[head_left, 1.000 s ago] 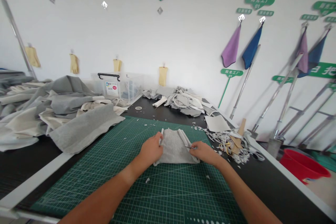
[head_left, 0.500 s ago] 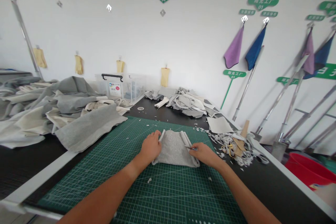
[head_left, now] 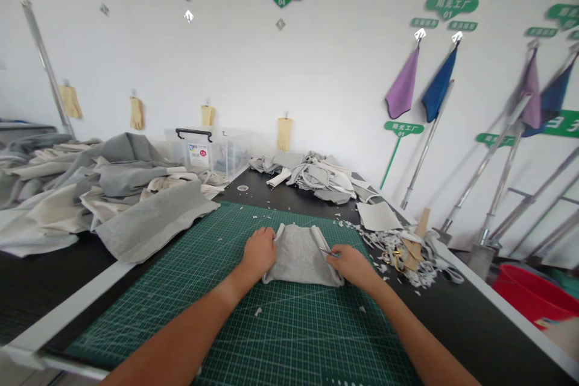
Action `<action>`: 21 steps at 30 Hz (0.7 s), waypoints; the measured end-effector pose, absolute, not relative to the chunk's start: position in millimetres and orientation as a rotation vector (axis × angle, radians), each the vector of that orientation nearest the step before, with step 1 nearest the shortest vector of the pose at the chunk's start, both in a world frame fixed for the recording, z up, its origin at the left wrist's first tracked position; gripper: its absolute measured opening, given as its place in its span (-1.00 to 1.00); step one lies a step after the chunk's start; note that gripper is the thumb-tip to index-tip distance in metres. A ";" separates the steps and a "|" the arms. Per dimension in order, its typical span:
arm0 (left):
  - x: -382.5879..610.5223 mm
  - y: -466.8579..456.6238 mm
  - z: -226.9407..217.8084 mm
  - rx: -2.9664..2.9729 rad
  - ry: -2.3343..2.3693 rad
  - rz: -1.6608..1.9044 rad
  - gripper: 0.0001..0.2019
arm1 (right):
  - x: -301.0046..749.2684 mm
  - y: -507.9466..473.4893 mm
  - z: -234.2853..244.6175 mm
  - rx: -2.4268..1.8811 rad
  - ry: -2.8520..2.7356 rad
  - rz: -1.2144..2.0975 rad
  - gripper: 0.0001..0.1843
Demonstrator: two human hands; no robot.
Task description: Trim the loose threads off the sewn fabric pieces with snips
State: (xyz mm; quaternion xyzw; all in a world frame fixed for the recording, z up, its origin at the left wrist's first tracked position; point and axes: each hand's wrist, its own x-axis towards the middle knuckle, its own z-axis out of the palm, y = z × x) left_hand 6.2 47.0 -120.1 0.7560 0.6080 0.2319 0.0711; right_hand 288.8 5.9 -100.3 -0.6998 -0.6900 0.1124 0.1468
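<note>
The left hand (head_left: 259, 251) closes its grip on the left edge of a grey fabric piece (head_left: 299, 258); the right hand (head_left: 351, 265) grips small snips (head_left: 326, 251) (tip at the right hem). The piece lies on the green cutting mat (head_left: 217, 265), with scraps (head_left: 398, 250) heaped to the right on the bench (head_left: 289, 196)

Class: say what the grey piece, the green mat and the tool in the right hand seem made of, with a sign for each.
Grey piece: soft knit cloth, matt, fuzzy, edges curling. Green mat: probably rubbery plastic, matt, printed white grid. Tool in the right hand: likely metal, thin and glinting, though tiny.
</note>
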 end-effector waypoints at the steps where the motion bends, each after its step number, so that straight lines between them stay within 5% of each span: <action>1: 5.6 48.2 -121.0 2.275 1.820 0.709 -0.82 | 288.6 5.5 -99.2 -2.015 -1.986 0.332 -0.71; 21: 2.1 48.4 -116.5 2.237 1.764 0.721 -0.84 | 285.6 2.5 -98.9 -1.898 -2.049 0.442 -0.57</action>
